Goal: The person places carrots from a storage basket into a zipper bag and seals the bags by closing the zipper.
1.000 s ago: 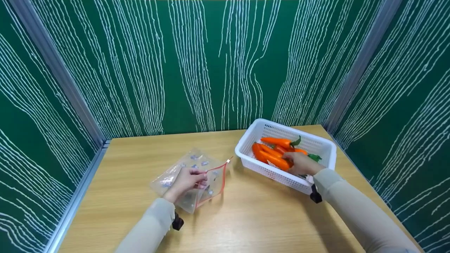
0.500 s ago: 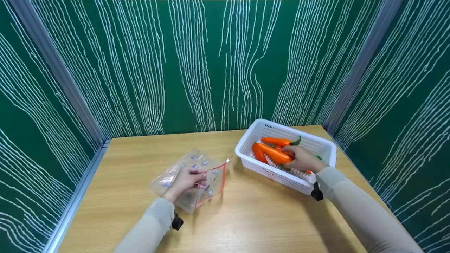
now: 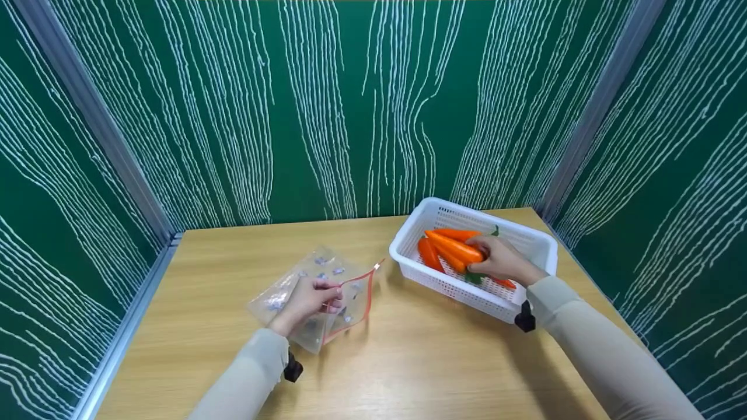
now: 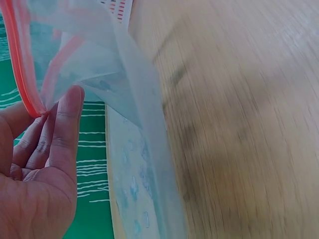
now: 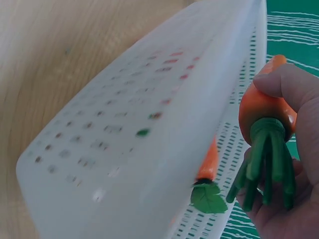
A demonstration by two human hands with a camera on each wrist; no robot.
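My left hand (image 3: 306,300) pinches the red zip edge of a clear plastic zip bag (image 3: 357,294) between thumb and fingers. The bag's mouth gapes toward the right in the head view, and small bluish prints dot its film. In my right hand (image 3: 502,261) is an orange carrot (image 5: 266,107), gripped near its thick end, with cut green stems pointing down in the right wrist view. This hand is over the white basket (image 3: 534,233). Beneath the held carrot lie another carrot with green leaves (image 5: 208,199) and several orange-red vegetables (image 3: 429,255).
The basket, with its slotted wall (image 5: 109,124), stands at the back right of the wooden table (image 3: 408,361). Green panels with white streaks (image 3: 373,116) close off the back and both sides, joined by grey metal posts (image 3: 601,105).
My right hand, earlier down among the carrots, has risen a little with one carrot in its grip, its tip now above the others. My left hand and the bag stay in place.
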